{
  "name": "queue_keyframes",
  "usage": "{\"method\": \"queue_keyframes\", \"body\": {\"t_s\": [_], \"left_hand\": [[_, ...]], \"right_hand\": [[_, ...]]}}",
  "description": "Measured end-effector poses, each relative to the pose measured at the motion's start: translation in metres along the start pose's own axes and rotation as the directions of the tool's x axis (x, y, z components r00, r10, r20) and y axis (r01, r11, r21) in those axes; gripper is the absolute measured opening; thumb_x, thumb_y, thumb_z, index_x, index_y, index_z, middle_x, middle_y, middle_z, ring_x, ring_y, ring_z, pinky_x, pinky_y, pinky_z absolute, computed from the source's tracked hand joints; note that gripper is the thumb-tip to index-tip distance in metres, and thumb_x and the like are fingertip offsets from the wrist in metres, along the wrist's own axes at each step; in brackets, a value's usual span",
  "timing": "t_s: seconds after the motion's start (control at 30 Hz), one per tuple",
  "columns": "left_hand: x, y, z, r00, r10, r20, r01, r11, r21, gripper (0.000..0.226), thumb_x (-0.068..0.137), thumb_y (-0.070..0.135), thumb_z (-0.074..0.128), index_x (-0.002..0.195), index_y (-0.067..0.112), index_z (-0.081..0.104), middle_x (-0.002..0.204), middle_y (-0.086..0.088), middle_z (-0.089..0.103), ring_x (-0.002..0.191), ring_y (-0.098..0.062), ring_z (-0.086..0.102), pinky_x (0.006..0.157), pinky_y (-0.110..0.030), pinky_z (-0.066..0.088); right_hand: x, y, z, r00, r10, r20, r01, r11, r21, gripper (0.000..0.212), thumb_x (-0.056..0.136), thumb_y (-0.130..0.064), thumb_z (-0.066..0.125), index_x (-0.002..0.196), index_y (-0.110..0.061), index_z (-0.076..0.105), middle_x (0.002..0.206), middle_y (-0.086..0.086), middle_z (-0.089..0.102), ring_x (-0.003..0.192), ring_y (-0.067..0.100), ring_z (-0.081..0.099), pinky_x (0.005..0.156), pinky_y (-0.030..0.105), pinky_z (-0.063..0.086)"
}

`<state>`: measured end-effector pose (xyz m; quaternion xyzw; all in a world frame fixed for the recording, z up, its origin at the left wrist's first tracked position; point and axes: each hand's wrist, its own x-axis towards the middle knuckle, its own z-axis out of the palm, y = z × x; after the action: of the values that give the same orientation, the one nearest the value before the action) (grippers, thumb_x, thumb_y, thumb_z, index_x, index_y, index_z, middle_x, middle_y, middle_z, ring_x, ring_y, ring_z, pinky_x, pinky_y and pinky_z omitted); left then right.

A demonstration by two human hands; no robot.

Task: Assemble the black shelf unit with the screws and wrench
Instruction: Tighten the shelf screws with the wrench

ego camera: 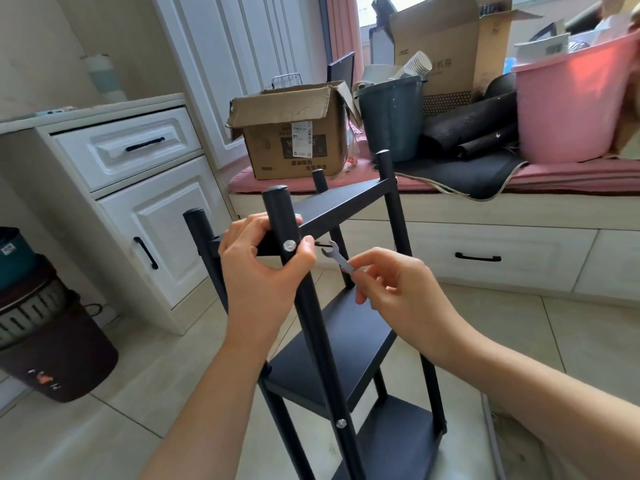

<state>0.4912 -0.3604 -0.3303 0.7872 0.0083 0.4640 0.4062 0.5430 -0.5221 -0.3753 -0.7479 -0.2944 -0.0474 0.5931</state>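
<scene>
The black shelf unit stands upright on the tiled floor in the middle, with three boards between round black posts. My left hand grips the near front post and the top board's corner, thumb and fingers either side of a silver screw. A second silver screw sits lower on the same post. To the right, my right hand pinches the handle of a small silver wrench. Its open jaw points up and left, a little to the right of the top screw and apart from it.
A white cabinet with drawers stands on the left. A dark bin sits on the floor at far left. Behind the shelf a window seat carries a cardboard box, a grey bucket, black rolls and a pink tub.
</scene>
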Motion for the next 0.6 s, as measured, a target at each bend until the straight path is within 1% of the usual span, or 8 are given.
{"method": "queue_keyframes", "body": {"t_s": [0.07, 0.2, 0.23, 0.3, 0.4, 0.47, 0.53, 0.6], "left_hand": [[0.0, -0.006, -0.008, 0.999, -0.028, 0.025, 0.028, 1.0, 0.001, 0.017, 0.073, 0.043, 0.065, 0.089, 0.039, 0.066, 0.089, 0.016, 0.061, 0.093, -0.02, 0.06, 0.091, -0.041, 0.051], [-0.001, -0.014, -0.02, 0.997, -0.05, 0.055, 0.051, 0.999, -0.002, 0.02, 0.073, 0.045, 0.066, 0.093, 0.04, 0.066, 0.091, 0.009, 0.064, 0.089, -0.015, 0.061, 0.084, -0.021, 0.051], [-0.001, -0.016, -0.022, 0.996, -0.059, 0.059, 0.06, 0.998, -0.003, 0.021, 0.073, 0.044, 0.067, 0.093, 0.04, 0.067, 0.093, 0.008, 0.065, 0.089, -0.015, 0.061, 0.083, -0.02, 0.051], [-0.001, -0.018, -0.025, 0.995, -0.081, 0.066, 0.082, 0.997, -0.007, 0.021, 0.074, 0.041, 0.069, 0.094, 0.038, 0.067, 0.095, 0.003, 0.067, 0.089, -0.017, 0.062, 0.083, -0.023, 0.052], [-0.002, -0.019, -0.03, 0.993, -0.091, 0.08, 0.093, 0.996, -0.018, 0.024, 0.072, 0.047, 0.068, 0.094, 0.038, 0.067, 0.096, 0.0, 0.068, 0.088, -0.017, 0.062, 0.083, -0.029, 0.054], [-0.002, -0.021, -0.034, 0.991, -0.096, 0.094, 0.098, 0.995, -0.019, 0.026, 0.071, 0.049, 0.066, 0.095, 0.037, 0.067, 0.097, 0.001, 0.068, 0.088, -0.017, 0.062, 0.083, -0.032, 0.054], [-0.002, -0.023, -0.037, 0.989, -0.112, 0.099, 0.116, 0.993, -0.036, 0.026, 0.07, 0.049, 0.067, 0.094, 0.037, 0.068, 0.097, 0.001, 0.069, 0.087, -0.015, 0.062, 0.082, -0.032, 0.055], [-0.002, -0.026, -0.042, 0.987, -0.124, 0.1, 0.129, 0.99, -0.051, 0.024, 0.07, 0.047, 0.067, 0.092, 0.039, 0.068, 0.097, 0.002, 0.069, 0.085, -0.012, 0.062, 0.08, -0.03, 0.054]], "right_hand": [[0.0, -0.002, 0.003, 1.0, -0.016, 0.004, 0.016, 1.0, -0.001, 0.01, 0.094, -0.016, 0.064, 0.091, -0.023, 0.07, 0.066, -0.007, 0.067, 0.058, 0.014, 0.054, 0.058, 0.027, 0.048], [0.0, -0.007, 0.008, 0.999, -0.039, 0.016, 0.038, 0.999, 0.023, 0.009, 0.09, -0.014, 0.069, 0.085, -0.019, 0.072, 0.067, -0.011, 0.071, 0.061, 0.006, 0.06, 0.062, 0.014, 0.045], [0.0, -0.008, 0.01, 0.999, -0.046, 0.016, 0.046, 0.999, 0.016, 0.009, 0.09, -0.013, 0.069, 0.083, -0.019, 0.072, 0.067, -0.011, 0.071, 0.062, 0.005, 0.06, 0.062, 0.013, 0.044], [0.0, -0.01, 0.013, 0.998, -0.059, 0.012, 0.059, 0.998, -0.002, 0.01, 0.09, -0.013, 0.07, 0.082, -0.019, 0.072, 0.067, -0.012, 0.072, 0.062, 0.002, 0.06, 0.062, 0.01, 0.042], [0.0, -0.012, 0.017, 0.998, -0.063, 0.013, 0.063, 0.998, -0.02, 0.009, 0.09, -0.016, 0.069, 0.082, -0.02, 0.072, 0.068, -0.012, 0.072, 0.063, 0.002, 0.061, 0.061, 0.009, 0.04], [0.0, -0.013, 0.021, 0.998, -0.055, 0.012, 0.056, 0.998, -0.034, 0.01, 0.09, -0.018, 0.069, 0.081, -0.023, 0.071, 0.068, -0.013, 0.072, 0.061, 0.003, 0.059, 0.059, 0.01, 0.04], [0.0, -0.014, 0.024, 0.999, -0.046, 0.004, 0.046, 0.999, -0.029, 0.012, 0.09, -0.018, 0.069, 0.08, -0.025, 0.07, 0.066, -0.012, 0.07, 0.055, 0.002, 0.055, 0.057, 0.011, 0.039], [0.0, -0.015, 0.028, 0.999, -0.05, -0.003, 0.05, 0.998, -0.027, 0.012, 0.09, -0.017, 0.069, 0.08, -0.025, 0.069, 0.066, -0.011, 0.069, 0.054, 0.001, 0.053, 0.056, 0.01, 0.039]]}}
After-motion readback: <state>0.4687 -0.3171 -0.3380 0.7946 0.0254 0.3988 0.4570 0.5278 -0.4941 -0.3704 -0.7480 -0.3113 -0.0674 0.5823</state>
